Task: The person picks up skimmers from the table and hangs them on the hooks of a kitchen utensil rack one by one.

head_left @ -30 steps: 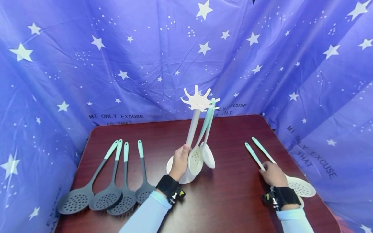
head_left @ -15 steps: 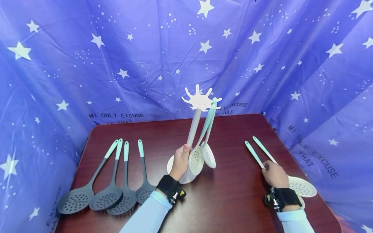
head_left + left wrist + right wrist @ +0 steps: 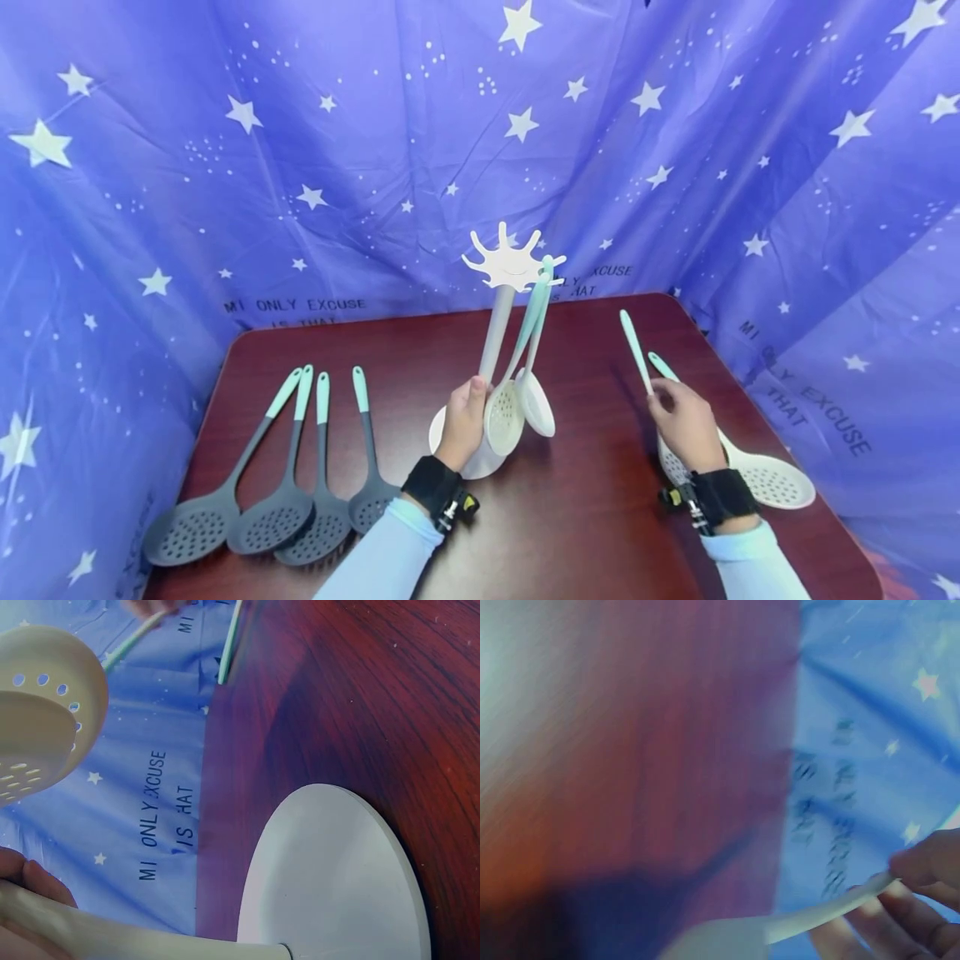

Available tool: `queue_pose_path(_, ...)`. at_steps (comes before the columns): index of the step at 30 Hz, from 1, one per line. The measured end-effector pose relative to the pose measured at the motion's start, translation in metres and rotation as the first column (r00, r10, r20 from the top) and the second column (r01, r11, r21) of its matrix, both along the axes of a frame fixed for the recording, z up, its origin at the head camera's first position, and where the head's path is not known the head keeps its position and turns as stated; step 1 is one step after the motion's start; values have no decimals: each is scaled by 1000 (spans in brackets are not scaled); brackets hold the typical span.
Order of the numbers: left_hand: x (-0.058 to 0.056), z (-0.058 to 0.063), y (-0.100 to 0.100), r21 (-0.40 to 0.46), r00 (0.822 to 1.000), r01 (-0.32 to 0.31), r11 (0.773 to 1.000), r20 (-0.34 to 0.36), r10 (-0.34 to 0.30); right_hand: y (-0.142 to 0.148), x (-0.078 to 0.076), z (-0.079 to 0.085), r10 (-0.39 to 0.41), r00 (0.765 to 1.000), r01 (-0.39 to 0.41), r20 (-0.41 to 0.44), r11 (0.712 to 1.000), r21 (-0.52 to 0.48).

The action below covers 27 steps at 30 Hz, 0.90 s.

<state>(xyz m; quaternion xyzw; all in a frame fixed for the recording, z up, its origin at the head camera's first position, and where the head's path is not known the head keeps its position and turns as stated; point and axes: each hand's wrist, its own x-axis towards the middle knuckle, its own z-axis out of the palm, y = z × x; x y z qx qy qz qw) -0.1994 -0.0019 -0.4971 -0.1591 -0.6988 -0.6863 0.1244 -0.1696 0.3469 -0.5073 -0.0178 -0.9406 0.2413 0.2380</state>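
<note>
Your left hand [image 3: 461,429] has its fingers curled round the post of the white stand [image 3: 495,333], thumb lying up along it, above the round base [image 3: 330,870] at the middle of the table [image 3: 577,525]. From the stand's right-hand prongs hang two mint-handled white utensils, a perforated spoon [image 3: 505,419] just beside your left hand and another white utensil [image 3: 536,404] next to it. Your right hand [image 3: 686,425] pinches the pale shaft of a mint-handled utensil [image 3: 634,346] between thumb and fingers, its handle pointing away from you and up off the table; the right wrist view is blurred, but its head, half hidden below your hand, seems to be perforated too. Near that hand a white slotted utensil [image 3: 772,479] lies on the table at the right. Well to the left lie four grey slotted utensils [image 3: 270,523], some heads overlapping. A starry blue curtain [image 3: 405,167] surrounds the table.
</note>
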Motion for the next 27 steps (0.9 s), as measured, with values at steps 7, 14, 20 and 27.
queue_pose_path(7,9,8,-6,-17,1000,17,1000,-16,-17,-44,-20,22,60,977,-77,-205,994,-75)
queue_pose_path(14,8,7,-7,2,999,29,1000,-23,-29,-80,-32,44,125,940,-188,-316,966,-177)
queue_pose_path(20,8,6,-7,5,999,27,1000,-34,-27,-102,-39,56,168,930,-253,-326,938,-238)
queue_pose_path(27,6,8,-7,3,999,38,999,-38,-38,-119,-44,66,186,908,-292,-375,923,-250)
